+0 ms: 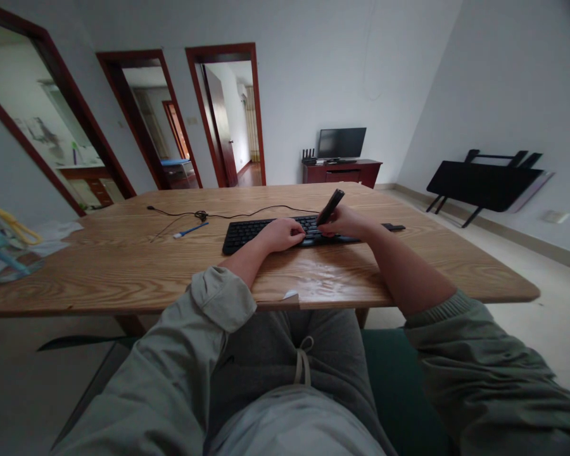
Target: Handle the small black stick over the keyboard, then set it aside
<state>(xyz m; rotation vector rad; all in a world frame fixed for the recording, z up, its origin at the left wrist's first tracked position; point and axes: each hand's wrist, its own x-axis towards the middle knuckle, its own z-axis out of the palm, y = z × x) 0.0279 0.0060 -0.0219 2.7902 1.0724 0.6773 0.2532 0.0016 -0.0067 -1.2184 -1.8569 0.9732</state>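
Note:
A black keyboard (247, 233) lies on the wooden table in front of me. My left hand (281, 234) rests on its middle, fingers curled together with the tips down at the keys; whatever may be between them is hidden. Closed around a thick black stick-like tool (331, 206), my right hand (344, 223) is over the right half of the keys. The tool leans with its upper end to the right, and its lower end is too small to make out. Beyond the keyboard's right end lies a flat black object (394, 227).
A blue and white brush (190, 230) lies left of the keyboard. The black cable (201, 215) is bunched behind it. At the table's left edge are crumpled plastic (59, 235) and a light-blue object with a yellow band (2, 237). A white scrap (291, 294) sits at the front edge.

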